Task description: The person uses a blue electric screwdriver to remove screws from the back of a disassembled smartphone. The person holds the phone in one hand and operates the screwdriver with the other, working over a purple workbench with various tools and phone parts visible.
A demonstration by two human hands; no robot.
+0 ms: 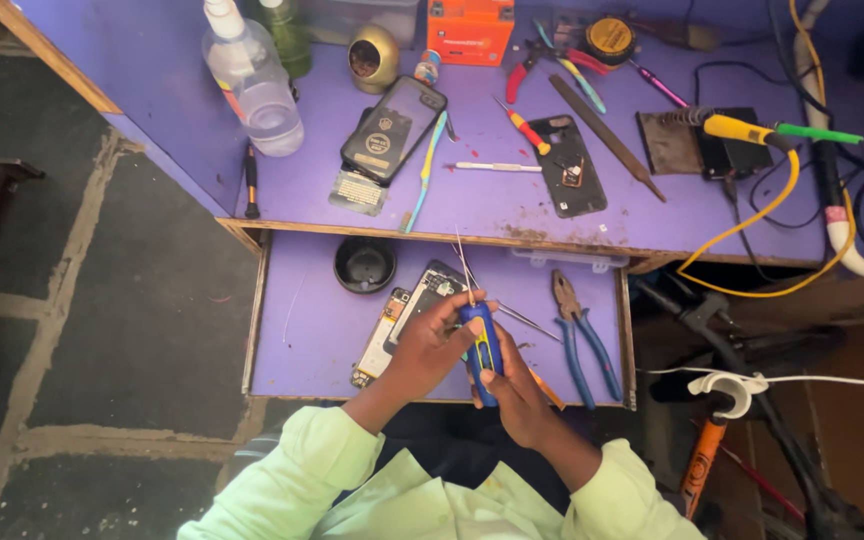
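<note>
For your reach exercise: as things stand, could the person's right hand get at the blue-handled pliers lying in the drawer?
Probably yes. The pliers lie uncovered just beside the right hand, but that hand already shares the blue screwdriver with the left hand.

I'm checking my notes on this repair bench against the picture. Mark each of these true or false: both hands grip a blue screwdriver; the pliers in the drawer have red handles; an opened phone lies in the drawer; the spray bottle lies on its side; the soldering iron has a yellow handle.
1. Both hands, left hand and right hand, grip the blue screwdriver. True.
2. The pliers in the drawer have red handles. False: blue handles.
3. An opened phone lies in the drawer. True.
4. The spray bottle lies on its side. False: it stands upright.
5. The soldering iron has a yellow handle. True.
</note>
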